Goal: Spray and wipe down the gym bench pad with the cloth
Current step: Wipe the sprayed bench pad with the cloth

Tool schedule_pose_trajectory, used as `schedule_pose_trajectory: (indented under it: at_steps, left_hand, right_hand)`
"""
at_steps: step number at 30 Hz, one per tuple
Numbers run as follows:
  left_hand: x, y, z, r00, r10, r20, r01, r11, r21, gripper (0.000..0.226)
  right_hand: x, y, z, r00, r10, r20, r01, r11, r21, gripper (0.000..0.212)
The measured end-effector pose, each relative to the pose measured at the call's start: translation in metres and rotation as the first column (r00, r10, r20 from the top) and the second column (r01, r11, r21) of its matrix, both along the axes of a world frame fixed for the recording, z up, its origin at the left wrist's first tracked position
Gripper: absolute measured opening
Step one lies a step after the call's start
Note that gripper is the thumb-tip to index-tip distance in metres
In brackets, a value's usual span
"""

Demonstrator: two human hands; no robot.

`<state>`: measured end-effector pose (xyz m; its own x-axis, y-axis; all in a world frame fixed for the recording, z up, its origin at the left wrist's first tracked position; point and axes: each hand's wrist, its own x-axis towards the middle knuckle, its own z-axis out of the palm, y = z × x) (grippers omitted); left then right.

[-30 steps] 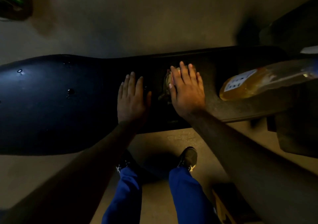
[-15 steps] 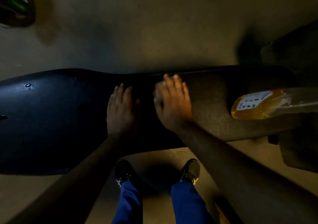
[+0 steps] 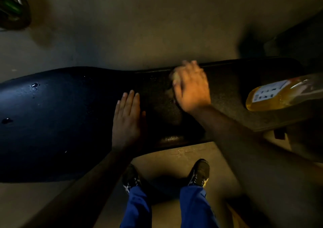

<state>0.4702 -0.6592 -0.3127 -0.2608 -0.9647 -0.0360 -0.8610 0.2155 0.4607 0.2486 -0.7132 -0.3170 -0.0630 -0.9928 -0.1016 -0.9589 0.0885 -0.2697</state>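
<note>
The black bench pad [image 3: 52, 122] runs across the view from left to right, with wet droplets on its left part. My left hand [image 3: 127, 119] lies flat on the pad with straight fingers. To its right my right hand [image 3: 190, 86], blurred, presses flat on a pale cloth [image 3: 174, 76] near the pad's far edge; only the cloth's left edge shows from under the fingers. A bottle of yellow liquid [image 3: 272, 96] with a white label lies on the pad's right end.
My two feet in dark shoes [image 3: 199, 173] stand on the floor in front of the bench. A dark rounded object with green [image 3: 12, 7] sits at the top left. More dark equipment [image 3: 300, 40] stands at the far right.
My right hand has slid with the cloth to the right and toward the pad's far edge. The left hand stays flat on the pad.
</note>
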Motion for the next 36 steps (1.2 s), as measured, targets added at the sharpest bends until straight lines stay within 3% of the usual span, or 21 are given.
schedule_pose_trajectory:
  at_steps: [1, 2, 5, 7, 9, 10, 11, 13, 15, 16, 18, 20, 21, 23, 25, 26, 28, 30, 31, 34, 36]
  left_hand:
    - [0.005, 0.004, -0.003, 0.999, -0.031, 0.036, 0.032, 0.999, -0.015, 0.057]
    - [0.008, 0.006, -0.006, 0.996, -0.057, 0.069, 0.059, 0.998, -0.030, 0.057]
    - [0.007, 0.006, -0.012, 0.986, -0.077, 0.146, 0.085, 0.995, -0.043, 0.056]
    - [0.007, 0.007, -0.012, 0.984, -0.065, 0.168, 0.074, 0.996, -0.053, 0.056]
    - [0.006, 0.007, -0.014, 0.978, -0.068, 0.195, 0.080, 0.995, -0.053, 0.057]
    - [0.005, 0.006, -0.015, 0.976, -0.065, 0.209, 0.076, 0.996, -0.044, 0.057]
    - [0.006, 0.006, -0.015, 0.974, -0.063, 0.218, 0.071, 0.997, -0.033, 0.058]
    - [0.003, 0.007, -0.011, 0.970, -0.063, 0.235, 0.070, 0.997, -0.024, 0.058]
    - [0.002, 0.006, -0.009, 0.964, -0.055, 0.259, 0.062, 0.998, -0.019, 0.058]
    - [0.003, 0.007, -0.009, 0.965, -0.054, 0.258, 0.061, 0.998, -0.018, 0.058]
    - [0.003, 0.008, -0.011, 0.969, -0.056, 0.241, 0.066, 0.997, -0.034, 0.058]
    - [0.002, 0.007, -0.013, 0.969, -0.051, 0.242, 0.063, 0.997, -0.041, 0.058]
    - [0.002, 0.008, -0.012, 0.968, -0.045, 0.246, 0.057, 0.998, -0.040, 0.058]
    - [-0.001, 0.007, -0.009, 0.962, -0.035, 0.270, 0.049, 0.998, -0.047, 0.059]
    - [-0.001, 0.008, -0.007, 0.959, -0.031, 0.282, 0.041, 0.999, -0.032, 0.059]
    - [-0.001, 0.009, -0.007, 0.962, -0.022, 0.271, 0.033, 0.999, -0.037, 0.059]
    - [-0.003, 0.010, -0.008, 0.966, -0.008, 0.257, 0.023, 0.998, -0.056, 0.058]
    - [-0.003, 0.010, -0.007, 0.967, 0.006, 0.257, 0.009, 0.998, -0.057, 0.058]
    - [-0.003, 0.010, -0.006, 0.964, 0.010, 0.264, 0.003, 0.999, -0.050, 0.059]
    - [-0.005, 0.009, -0.003, 0.964, 0.009, 0.267, 0.003, 0.999, -0.044, 0.062]
    - [-0.003, 0.011, -0.006, 0.965, 0.009, 0.262, 0.006, 0.998, -0.055, 0.060]
  right_hand:
    - [0.011, -0.004, 0.001, 0.975, -0.220, 0.009, 0.220, 0.975, 0.007, 0.053]
    - [0.028, -0.001, 0.003, 0.962, -0.272, 0.021, 0.272, 0.962, 0.013, 0.052]
    - [0.047, 0.044, 0.011, 0.967, 0.245, 0.074, -0.250, 0.966, 0.059, 0.050]
    - [0.009, 0.045, 0.010, 0.929, 0.369, 0.031, -0.370, 0.927, 0.060, 0.053]
    - [-0.014, 0.020, 0.006, 1.000, -0.009, -0.008, 0.010, 0.999, 0.040, 0.054]
    - [-0.007, 0.011, 0.006, 0.971, -0.239, -0.007, 0.239, 0.970, 0.039, 0.055]
    - [0.010, 0.011, 0.006, 0.942, -0.335, 0.001, 0.335, 0.941, 0.045, 0.056]
    - [0.044, 0.038, 0.008, 0.996, -0.084, 0.024, 0.083, 0.996, 0.026, 0.056]
    - [0.035, 0.065, 0.010, 0.956, 0.287, 0.056, -0.290, 0.956, 0.052, 0.051]
    - [0.017, 0.064, 0.008, 0.938, 0.343, 0.042, -0.345, 0.938, 0.032, 0.052]
    - [-0.010, 0.043, 0.005, 0.998, 0.058, 0.001, -0.058, 0.998, 0.006, 0.056]
    - [0.002, 0.031, 0.005, 0.948, -0.319, -0.006, 0.319, 0.947, 0.032, 0.058]
    - [0.020, 0.039, 0.007, 0.954, -0.299, -0.012, 0.300, 0.953, 0.040, 0.058]
    - [0.041, 0.071, 0.011, 0.998, 0.045, 0.042, -0.046, 0.998, 0.040, 0.056]
    - [0.014, 0.094, 0.007, 0.932, 0.358, 0.055, -0.360, 0.932, 0.041, 0.055]
    - [-0.006, 0.091, 0.003, 0.932, 0.363, 0.018, -0.363, 0.931, 0.024, 0.057]
    - [-0.026, 0.077, -0.001, 0.999, 0.049, 0.016, -0.049, 0.999, 0.003, 0.061]
    - [0.003, 0.079, 0.005, 0.968, -0.247, 0.036, 0.247, 0.969, -0.008, 0.061]
    - [0.026, 0.093, 0.006, 0.976, -0.213, 0.050, 0.214, 0.977, -0.010, 0.061]
    - [0.042, 0.141, 0.008, 0.937, 0.338, 0.091, -0.342, 0.939, 0.028, 0.059]
    - [0.005, 0.130, 0.000, 0.904, 0.425, 0.042, -0.425, 0.905, -0.007, 0.054]
